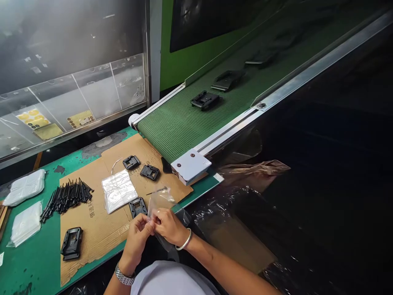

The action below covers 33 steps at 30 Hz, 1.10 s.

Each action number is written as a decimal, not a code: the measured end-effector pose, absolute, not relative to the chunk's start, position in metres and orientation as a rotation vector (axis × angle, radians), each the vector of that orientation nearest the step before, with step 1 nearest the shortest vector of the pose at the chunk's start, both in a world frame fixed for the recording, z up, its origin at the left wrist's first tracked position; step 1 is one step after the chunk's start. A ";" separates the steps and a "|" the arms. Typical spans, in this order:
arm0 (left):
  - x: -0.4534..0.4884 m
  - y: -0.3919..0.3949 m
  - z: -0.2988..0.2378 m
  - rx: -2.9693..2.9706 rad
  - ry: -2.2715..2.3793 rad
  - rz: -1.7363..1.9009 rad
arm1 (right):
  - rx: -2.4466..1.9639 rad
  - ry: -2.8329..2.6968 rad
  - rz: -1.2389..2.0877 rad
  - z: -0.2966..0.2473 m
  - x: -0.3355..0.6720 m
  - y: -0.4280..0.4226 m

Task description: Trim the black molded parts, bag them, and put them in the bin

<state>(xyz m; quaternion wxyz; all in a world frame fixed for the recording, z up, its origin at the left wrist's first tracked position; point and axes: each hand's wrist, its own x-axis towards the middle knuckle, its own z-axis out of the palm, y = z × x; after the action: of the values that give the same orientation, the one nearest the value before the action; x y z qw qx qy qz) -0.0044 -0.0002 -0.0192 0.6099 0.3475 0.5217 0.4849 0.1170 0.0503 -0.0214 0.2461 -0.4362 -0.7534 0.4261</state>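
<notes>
My left hand (136, 237) and my right hand (167, 226) meet over the table's front edge, both pinching a small clear plastic bag (159, 203) that stands up between the fingertips. Just beyond the bag a black plastic part (138, 206) lies on the cardboard sheet (98, 229). A stack of clear bags (118, 190) lies to its left. Two more black parts (132, 162) (150, 172) sit further back. A thin black pin (157, 190) lies near the bag.
A pile of black pins (66, 197) and a larger black part (71, 243) lie at left. White bag bundles (26, 186) sit at the far left. A green conveyor belt (172, 127) carries several black parts (205, 99) toward the table. A plastic-lined bin (242, 233) is at right.
</notes>
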 end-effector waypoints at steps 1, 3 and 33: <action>-0.004 0.000 -0.020 0.725 1.162 1.134 | -1.177 -2.078 1.172 -0.021 0.117 0.050; -0.005 0.000 -0.024 0.539 1.098 1.215 | -1.097 -2.071 1.330 -0.022 0.117 0.053; -0.111 -0.009 -0.111 1.238 2.613 1.102 | -1.534 -1.727 1.251 -0.115 0.070 0.069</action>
<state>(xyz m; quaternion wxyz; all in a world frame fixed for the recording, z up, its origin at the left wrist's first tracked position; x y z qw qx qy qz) -0.1115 -0.0087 -0.1111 0.0236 0.3998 0.8443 0.3559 0.0700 0.0689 -0.1152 0.2546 -0.5648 -0.6356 0.4606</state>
